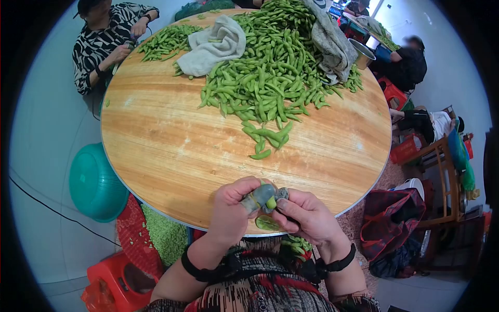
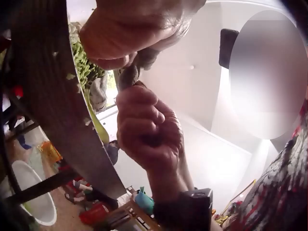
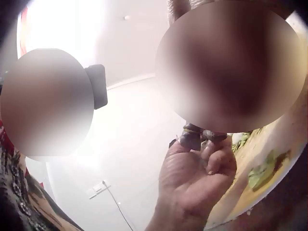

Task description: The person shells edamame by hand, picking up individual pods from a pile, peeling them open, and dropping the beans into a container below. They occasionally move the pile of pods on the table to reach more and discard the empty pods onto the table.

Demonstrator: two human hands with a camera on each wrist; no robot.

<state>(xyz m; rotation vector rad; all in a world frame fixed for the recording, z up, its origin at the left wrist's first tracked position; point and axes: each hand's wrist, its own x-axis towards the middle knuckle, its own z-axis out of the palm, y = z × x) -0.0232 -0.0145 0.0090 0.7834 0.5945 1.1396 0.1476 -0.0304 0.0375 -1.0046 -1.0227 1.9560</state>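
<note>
Both hands meet over the near table edge. My left hand (image 1: 232,203), its fingertips in grey covers bound with a yellowish band, pinches a green soybean pod (image 1: 271,203). From the other side my right hand (image 1: 307,214) pinches the same pod, thumb on top, with a dark cover on a fingertip. A flat green pod shell (image 1: 266,222) shows just below the fingers, at the table edge. In the left wrist view the right hand (image 2: 148,127) has its fingers curled. The right wrist view shows the left hand (image 3: 197,175) with the covered fingertips, partly behind a blur.
A large heap of pods (image 1: 270,78) covers the far side of the round wooden table (image 1: 156,125), with cloths (image 1: 215,44) on it. Shelled beans (image 1: 165,234) lie below left, by a teal basin (image 1: 96,179) and red stool (image 1: 122,278). Another person (image 1: 106,41) sits far left.
</note>
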